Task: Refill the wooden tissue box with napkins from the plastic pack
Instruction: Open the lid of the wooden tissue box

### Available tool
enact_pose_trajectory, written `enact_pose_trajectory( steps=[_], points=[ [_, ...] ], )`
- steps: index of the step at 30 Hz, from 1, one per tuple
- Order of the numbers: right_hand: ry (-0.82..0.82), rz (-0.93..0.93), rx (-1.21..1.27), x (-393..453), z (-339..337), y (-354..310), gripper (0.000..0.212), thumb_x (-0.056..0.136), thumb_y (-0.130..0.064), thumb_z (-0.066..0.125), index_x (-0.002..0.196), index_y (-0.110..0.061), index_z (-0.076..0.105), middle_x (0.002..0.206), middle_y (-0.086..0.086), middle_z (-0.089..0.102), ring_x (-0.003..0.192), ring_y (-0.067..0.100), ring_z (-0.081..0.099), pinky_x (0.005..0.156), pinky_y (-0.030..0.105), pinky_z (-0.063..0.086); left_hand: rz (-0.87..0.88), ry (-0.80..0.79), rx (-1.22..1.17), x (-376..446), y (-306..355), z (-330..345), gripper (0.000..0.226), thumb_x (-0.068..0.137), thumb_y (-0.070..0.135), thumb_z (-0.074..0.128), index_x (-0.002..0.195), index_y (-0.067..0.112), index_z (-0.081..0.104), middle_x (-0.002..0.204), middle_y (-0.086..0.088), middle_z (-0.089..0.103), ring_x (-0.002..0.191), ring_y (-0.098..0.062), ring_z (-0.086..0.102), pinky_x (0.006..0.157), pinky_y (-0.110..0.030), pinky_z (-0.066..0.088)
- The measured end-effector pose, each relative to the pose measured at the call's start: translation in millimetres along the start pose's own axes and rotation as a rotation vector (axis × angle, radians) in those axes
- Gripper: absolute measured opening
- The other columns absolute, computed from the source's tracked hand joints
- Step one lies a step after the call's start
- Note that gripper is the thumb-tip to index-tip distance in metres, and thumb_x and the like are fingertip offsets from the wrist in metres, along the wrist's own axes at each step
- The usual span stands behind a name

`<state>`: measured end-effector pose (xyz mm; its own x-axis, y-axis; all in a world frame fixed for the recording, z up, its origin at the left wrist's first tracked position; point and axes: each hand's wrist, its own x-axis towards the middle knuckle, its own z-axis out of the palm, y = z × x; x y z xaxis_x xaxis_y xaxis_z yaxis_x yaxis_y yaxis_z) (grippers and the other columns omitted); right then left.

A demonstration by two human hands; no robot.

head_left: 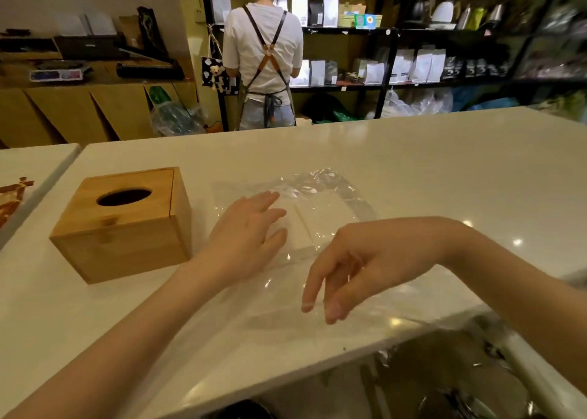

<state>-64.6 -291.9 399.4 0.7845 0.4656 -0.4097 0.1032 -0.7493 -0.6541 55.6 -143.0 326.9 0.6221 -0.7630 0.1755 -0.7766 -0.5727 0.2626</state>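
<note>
Square wooden tissue box (122, 224) with oval slot stands near counter's (413, 164) left edge; crinkled clear plastic pack (317, 215) beside it, left hand (246, 237) spread flat on film, right hand (352, 266) loose, fingers apart.

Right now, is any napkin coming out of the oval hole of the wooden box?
No. The oval hole in the wooden box shows only dark; nothing white sticks out. How full it is inside, cannot tell.
</note>
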Motion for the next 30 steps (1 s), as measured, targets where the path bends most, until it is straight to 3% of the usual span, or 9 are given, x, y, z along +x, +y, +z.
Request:
enact_pose_trajectory(
  steps=[2, 5, 9, 11, 13, 16, 18, 20, 30],
  points=[
    [-0.043, 0.017, 0.018, 1, 11, 5, 0.029, 0.087, -0.017, 0.061, 0.115, -0.011, 0.063, 0.098, 0.015, 0.073, 0.089, 0.025, 0.069, 0.090, 0.050, 0.050, 0.056, -0.012, 0.089, -9, 8, 4, 0.085, 0.070, 0.058, 0.001, 0.138, 0.020, 0.036, 0.156, -0.001, 0.019, 0.143, -0.014, 0.012, 0.115, -0.030, 0.006],
    [-0.100, 0.046, 0.027, 0, 20, 11, 0.027, 0.087, -0.019, 0.061, 0.113, -0.012, 0.064, 0.097, 0.015, 0.073, 0.086, 0.022, 0.069, 0.088, 0.046, 0.052, 0.057, -0.055, 0.187, -21, 19, 14, 0.095, 0.063, 0.054, -0.011, 0.144, 0.015, 0.019, 0.157, -0.004, 0.008, 0.145, -0.016, 0.007, 0.116, -0.032, 0.004],
    [0.042, 0.038, 0.082, -2, 14, 13, 0.022, 0.091, -0.017, 0.054, 0.109, -0.010, 0.064, 0.082, 0.006, 0.071, 0.072, 0.012, 0.066, 0.069, 0.023, 0.053, 0.032, -0.078, 0.215, -29, 23, 29, 0.092, 0.064, 0.050, -0.017, 0.146, 0.011, 0.002, 0.158, -0.008, -0.003, 0.145, -0.019, -0.001, 0.116, -0.035, 0.002],
    [0.270, 0.072, 0.028, 2, 6, 23, 0.026, 0.091, -0.025, 0.054, 0.115, -0.017, 0.062, 0.096, 0.002, 0.070, 0.088, 0.011, 0.066, 0.080, 0.024, 0.051, 0.015, -0.081, 0.205, -30, 22, 35, 0.090, 0.066, 0.050, -0.017, 0.146, 0.011, -0.002, 0.158, -0.008, -0.005, 0.145, -0.019, -0.004, 0.116, -0.035, 0.000],
    [0.437, 0.213, -0.156, 12, 2, 40, 0.045, 0.091, -0.038, 0.049, 0.133, -0.022, 0.045, 0.128, 0.000, 0.057, 0.120, 0.017, 0.051, 0.100, 0.030, 0.039, 0.014, -0.066, 0.204, -29, 20, 38, 0.087, 0.069, 0.050, -0.015, 0.145, 0.011, -0.003, 0.158, -0.007, -0.005, 0.145, -0.018, -0.006, 0.116, -0.035, -0.002],
    [0.402, 0.422, -0.351, 34, 5, 63, 0.064, 0.094, -0.049, 0.032, 0.147, -0.022, 0.011, 0.155, 0.004, 0.019, 0.143, 0.029, 0.009, 0.116, 0.042, 0.011, 0.007, -0.078, 0.176, -22, 10, 40, 0.087, 0.069, 0.052, -0.015, 0.145, 0.013, -0.005, 0.157, -0.005, -0.008, 0.144, -0.016, -0.010, 0.115, -0.034, -0.006],
    [0.400, 0.470, -0.402, 47, 8, 78, 0.064, 0.094, -0.052, 0.022, 0.147, -0.024, -0.001, 0.158, 0.005, -0.004, 0.145, 0.025, -0.008, 0.117, 0.046, -0.001, -0.007, -0.084, 0.149, -12, 2, 40, 0.089, 0.068, 0.055, -0.015, 0.146, 0.014, -0.004, 0.157, -0.003, -0.008, 0.144, -0.014, -0.010, 0.116, -0.034, -0.006],
    [0.443, 0.454, -0.398, 55, 9, 89, 0.064, 0.094, -0.052, 0.018, 0.146, -0.024, -0.007, 0.157, 0.004, -0.013, 0.143, 0.021, -0.016, 0.117, 0.042, -0.009, -0.018, -0.072, 0.139, 0, -7, 41, 0.090, 0.068, 0.057, -0.014, 0.146, 0.015, 0.000, 0.158, -0.001, -0.005, 0.144, -0.013, -0.008, 0.116, -0.033, -0.005],
    [0.577, 0.319, -0.432, 82, -14, 120, 0.060, 0.095, -0.051, 0.018, 0.146, -0.029, -0.005, 0.157, -0.001, -0.013, 0.143, 0.012, -0.017, 0.116, 0.036, -0.011, -0.072, -0.016, 0.106, 33, -25, 46, 0.090, 0.067, 0.057, -0.011, 0.146, 0.017, 0.003, 0.158, -0.001, -0.001, 0.145, -0.012, -0.004, 0.116, -0.035, -0.004]
  ],
)
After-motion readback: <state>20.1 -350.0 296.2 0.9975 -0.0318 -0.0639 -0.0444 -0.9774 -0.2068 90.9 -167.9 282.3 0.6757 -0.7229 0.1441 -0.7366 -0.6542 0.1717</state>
